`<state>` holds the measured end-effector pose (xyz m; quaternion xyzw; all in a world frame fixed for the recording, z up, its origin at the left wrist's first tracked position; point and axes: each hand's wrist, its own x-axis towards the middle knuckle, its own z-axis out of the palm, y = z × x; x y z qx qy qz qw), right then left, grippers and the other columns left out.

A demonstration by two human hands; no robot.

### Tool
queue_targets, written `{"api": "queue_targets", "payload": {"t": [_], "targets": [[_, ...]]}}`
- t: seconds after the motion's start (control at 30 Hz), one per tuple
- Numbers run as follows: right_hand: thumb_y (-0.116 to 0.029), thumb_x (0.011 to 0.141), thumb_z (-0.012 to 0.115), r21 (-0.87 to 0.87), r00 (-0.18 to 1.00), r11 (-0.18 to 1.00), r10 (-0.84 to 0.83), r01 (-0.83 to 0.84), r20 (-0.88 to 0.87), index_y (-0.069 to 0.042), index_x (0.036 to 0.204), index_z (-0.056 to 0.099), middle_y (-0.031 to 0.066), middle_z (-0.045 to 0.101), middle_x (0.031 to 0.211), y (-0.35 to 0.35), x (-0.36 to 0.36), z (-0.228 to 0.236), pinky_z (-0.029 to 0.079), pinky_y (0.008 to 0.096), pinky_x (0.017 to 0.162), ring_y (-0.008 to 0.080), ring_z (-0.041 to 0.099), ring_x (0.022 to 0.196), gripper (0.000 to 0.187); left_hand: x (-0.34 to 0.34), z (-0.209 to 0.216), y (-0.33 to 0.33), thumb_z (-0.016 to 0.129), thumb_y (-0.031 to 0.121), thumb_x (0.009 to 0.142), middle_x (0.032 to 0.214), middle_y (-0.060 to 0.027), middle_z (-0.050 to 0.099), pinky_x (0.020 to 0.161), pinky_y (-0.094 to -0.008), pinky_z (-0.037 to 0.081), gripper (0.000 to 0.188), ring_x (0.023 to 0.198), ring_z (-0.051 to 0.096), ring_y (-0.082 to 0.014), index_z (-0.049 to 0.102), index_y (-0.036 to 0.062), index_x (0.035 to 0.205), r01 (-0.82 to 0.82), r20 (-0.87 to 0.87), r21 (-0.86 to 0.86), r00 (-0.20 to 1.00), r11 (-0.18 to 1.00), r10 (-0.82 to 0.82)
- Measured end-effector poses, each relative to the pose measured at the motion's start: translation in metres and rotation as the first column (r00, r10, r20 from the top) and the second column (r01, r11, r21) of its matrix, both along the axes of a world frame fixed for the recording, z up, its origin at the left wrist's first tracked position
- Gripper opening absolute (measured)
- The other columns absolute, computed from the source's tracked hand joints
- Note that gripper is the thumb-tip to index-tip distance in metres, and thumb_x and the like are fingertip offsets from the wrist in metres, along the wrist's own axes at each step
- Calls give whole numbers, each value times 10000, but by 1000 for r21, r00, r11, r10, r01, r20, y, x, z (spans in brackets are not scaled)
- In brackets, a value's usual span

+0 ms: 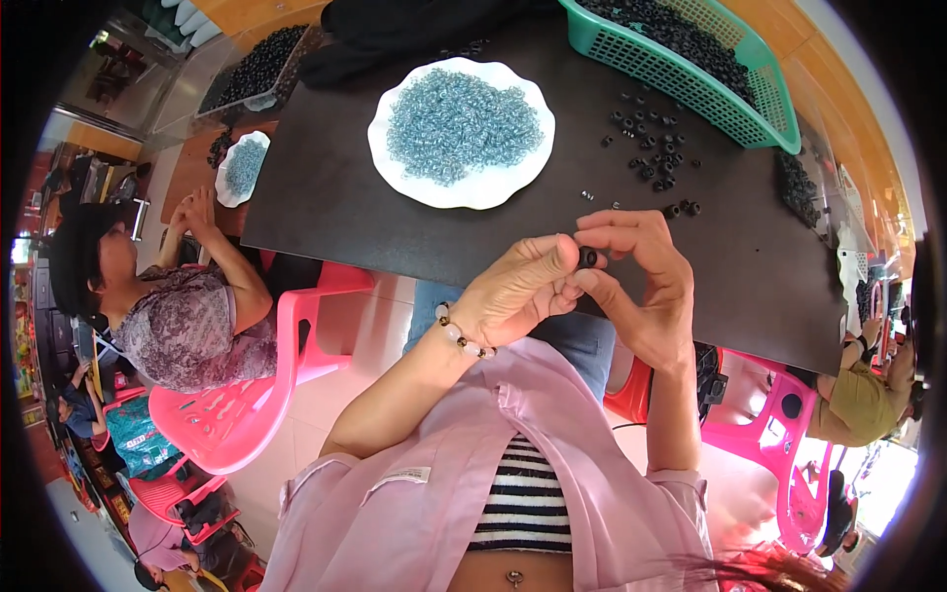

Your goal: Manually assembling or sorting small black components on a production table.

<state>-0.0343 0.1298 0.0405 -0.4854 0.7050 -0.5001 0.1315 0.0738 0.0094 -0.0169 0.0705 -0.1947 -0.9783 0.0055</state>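
Observation:
Above the near edge of the dark table, my two hands meet at a small black round part [588,258] with a hole in its end. My left hand [518,288], a beaded bracelet at its wrist, is closed on this part between thumb and fingers. My right hand [651,281] pinches at the same part from the other side, thumb below and fingers above. Just beyond the fingertips lie a small metal spring [587,195] and several loose black parts [656,153]. A wavy-rimmed white plate [472,197] holds a heap of small bluish metal springs [464,126].
A green plastic basket [681,94] of black parts stands at the far right of the table [326,187]. Black cloth [395,39] lies at the far edge. To the left, another person [187,296] sits on a pink chair [296,345] by a smaller white plate [230,187].

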Motion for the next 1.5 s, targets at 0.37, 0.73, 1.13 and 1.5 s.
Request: {"api": "queue_targets", "payload": {"t": [0.37, 0.73, 1.13, 1.5], "targets": [[-21, 692, 744, -52, 995, 998, -22, 27, 99, -13, 921, 654, 89, 618, 1004, -6, 5, -6, 429, 262, 758, 134, 536, 840, 246, 11, -7, -12, 539, 372, 925, 796, -29, 616, 600, -218, 414, 421, 662, 504, -79, 593, -32, 1032, 39, 62, -55, 997, 998, -36], [-47, 699, 686, 97, 954, 993, 86, -60, -287, -36, 934, 684, 90, 651, 919, -17, -36, 26, 439, 320, 760, 230, 547, 882, 236, 22, 4, -20, 619, 234, 896, 770, 5, 530, 622, -212, 411, 265, 667, 466, -80, 594, -2, 1013, 48, 92, -103, 995, 994, -39], [-70, 723, 702, 126, 681, 948, -115, 293, -723, -89, 821, 690, 36, 578, 801, -58, -124, -16, 441, 339, 765, 245, 499, 850, 101, 20, 3, -19, 592, 247, 921, 754, 14, 551, 643, -219, 441, 268, 686, 525, -83, 597, -1, 1022, -42, 133, -106, 989, 993, 56], [-126, 736, 704, 148, 628, 894, -171, 423, -760, -106, 818, 702, 19, 596, 796, -64, -123, -36, 464, 339, 735, 234, 522, 821, 85, 16, 1, -23, 538, 299, 943, 758, 8, 528, 655, -250, 443, 300, 671, 518, -94, 561, 11, 1022, -46, 109, -76, 993, 996, 54]]}}
